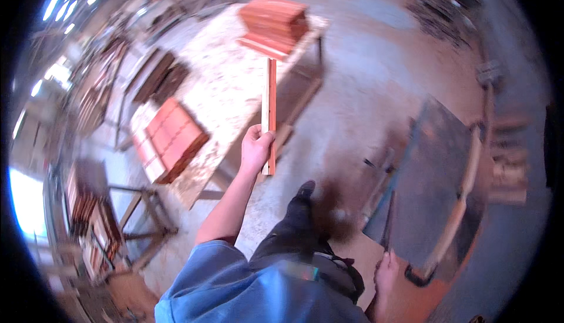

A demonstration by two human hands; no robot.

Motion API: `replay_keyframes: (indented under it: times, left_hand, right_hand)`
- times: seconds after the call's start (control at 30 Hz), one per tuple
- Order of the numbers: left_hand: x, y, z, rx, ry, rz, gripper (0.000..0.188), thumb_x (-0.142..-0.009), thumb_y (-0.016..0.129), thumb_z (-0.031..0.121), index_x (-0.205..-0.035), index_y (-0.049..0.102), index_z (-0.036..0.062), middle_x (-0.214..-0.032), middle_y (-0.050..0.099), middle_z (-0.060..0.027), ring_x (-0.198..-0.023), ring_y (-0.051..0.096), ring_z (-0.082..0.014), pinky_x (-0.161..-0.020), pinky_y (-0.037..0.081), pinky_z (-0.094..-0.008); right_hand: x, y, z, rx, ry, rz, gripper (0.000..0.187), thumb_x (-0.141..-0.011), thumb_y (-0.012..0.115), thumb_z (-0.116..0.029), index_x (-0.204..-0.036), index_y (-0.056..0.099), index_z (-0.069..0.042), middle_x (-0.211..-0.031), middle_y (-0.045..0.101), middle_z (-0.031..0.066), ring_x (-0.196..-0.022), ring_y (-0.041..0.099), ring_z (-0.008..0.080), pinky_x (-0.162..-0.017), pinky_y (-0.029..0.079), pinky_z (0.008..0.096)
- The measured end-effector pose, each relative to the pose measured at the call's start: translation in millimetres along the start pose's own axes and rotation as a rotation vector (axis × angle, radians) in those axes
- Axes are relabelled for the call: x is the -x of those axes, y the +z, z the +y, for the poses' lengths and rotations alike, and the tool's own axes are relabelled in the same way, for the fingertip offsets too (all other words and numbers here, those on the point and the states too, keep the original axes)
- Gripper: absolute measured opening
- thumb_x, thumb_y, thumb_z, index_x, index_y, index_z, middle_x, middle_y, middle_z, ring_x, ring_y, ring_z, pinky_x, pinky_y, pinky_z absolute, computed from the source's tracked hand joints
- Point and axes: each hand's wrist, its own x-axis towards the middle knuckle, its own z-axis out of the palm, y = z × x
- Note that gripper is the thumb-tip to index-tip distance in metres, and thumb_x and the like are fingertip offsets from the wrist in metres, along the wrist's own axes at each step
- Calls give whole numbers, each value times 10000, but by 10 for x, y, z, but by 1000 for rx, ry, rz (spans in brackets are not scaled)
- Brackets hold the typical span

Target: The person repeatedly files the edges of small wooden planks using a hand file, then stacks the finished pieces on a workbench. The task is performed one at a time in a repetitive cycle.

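My left hand is closed round the lower part of a narrow wooden strip, held upright. One side of the strip is pale, the other reddish, with a dark line along its length. Low on the right, my right hand is closed round the near end of a thin dark stick-like piece; blur hides its exact kind. That piece passes in front of a grey metal machine table. Beyond my left hand stands a wooden worktable strewn with shavings.
Reddish wood pieces sit in a far stack and a near stack on the worktable. A curved wooden bar lies along the machine table. More boards lean at the left beside a wooden trestle. Stacked timber lies at the right.
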Motion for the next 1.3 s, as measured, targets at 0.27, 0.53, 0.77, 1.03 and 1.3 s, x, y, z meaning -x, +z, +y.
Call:
replay_keyframes:
  times: [0.27, 0.53, 0.77, 1.03, 1.3]
  left_hand:
    - [-430, -2080, 224, -822, -55, 783, 343, -811, 677, 272, -1047, 673, 22, -916, 693, -194, -822, 696, -323, -752, 551, -443]
    - [-771, -3399, -177, -1333, -248, 969, 291, -779, 626, 251, -947, 690, 22, -988, 655, -203, -1009, 596, -380, -895, 482, -474]
    - [-988, -3565, -376, -1396, -296, 1007, 275, -783, 637, 250, -960, 672, 43, -978, 648, -205, -981, 602, -400, -851, 500, -503]
    - [-1843, -2944, -262, -1409, 76, 819, 570, -875, 692, 301, -1325, 539, -13, -1209, 577, -260, -1131, 529, -425, -993, 428, -486]
    - [-4062, -199, -194, -430, -126, 56, 802, -837, 723, 379, -1417, 399, -71, -961, 683, -193, -895, 673, -242, -792, 528, -369]
  right_hand:
    - [-210, 583, -1201, 87, -85, -189, 393, -1007, 457, -175, -1352, 539, -5, -621, 483, -9, -499, 438, 77, -467, 361, 265]
    - [-924, 1405, -2105, 336, -209, -355, 413, -999, 460, -158, -1345, 522, 60, -933, 640, 181, -782, 616, 228, -722, 502, 351]
    - [-1368, 1916, -2591, 403, -248, -396, 427, -1000, 488, -181, -1348, 523, 64, -1231, 633, 250, -1143, 614, 300, -976, 446, 358]
    - [-1429, 2124, -2909, 223, -176, -358, 399, -1012, 515, -171, -1361, 541, 21, -714, 525, -35, -629, 480, 60, -593, 427, 229]
    - [-1354, 1988, -2939, 353, -166, -217, 375, -990, 535, -183, -1332, 576, -35, -696, 554, 54, -645, 561, 128, -618, 474, 296]
